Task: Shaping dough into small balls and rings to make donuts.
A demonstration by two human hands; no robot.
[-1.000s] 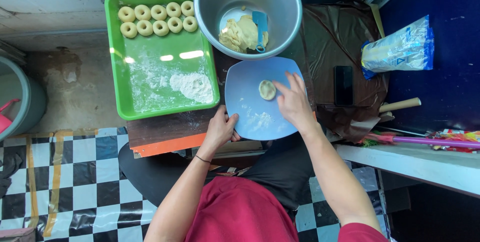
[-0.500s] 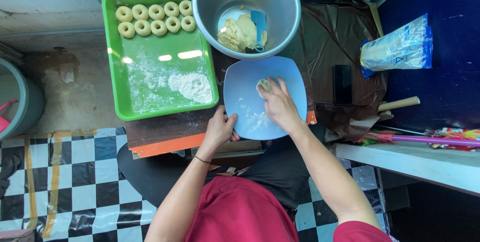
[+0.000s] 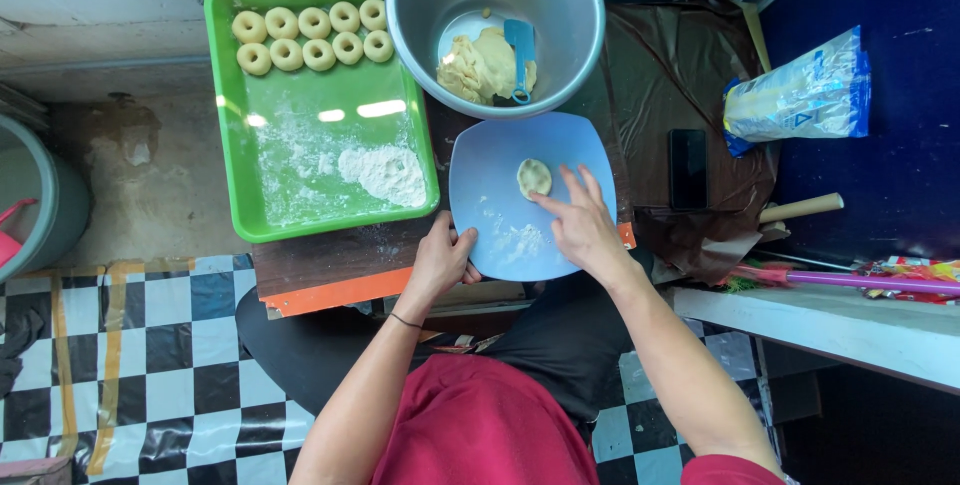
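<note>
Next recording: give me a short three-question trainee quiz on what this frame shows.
1. True or false: the left hand grips the near edge of the blue plate.
2. How many dough rings lie in the green tray?
3. What lies just beyond the right hand fingertips on the plate? A) a flat dough disc B) a phone C) a spatula

Key:
1. True.
2. Nine.
3. A, the dough disc.

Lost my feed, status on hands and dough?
Left hand grips blue plate edge. Right hand open, fingertips beside dough disc. Nothing in the way.
</note>
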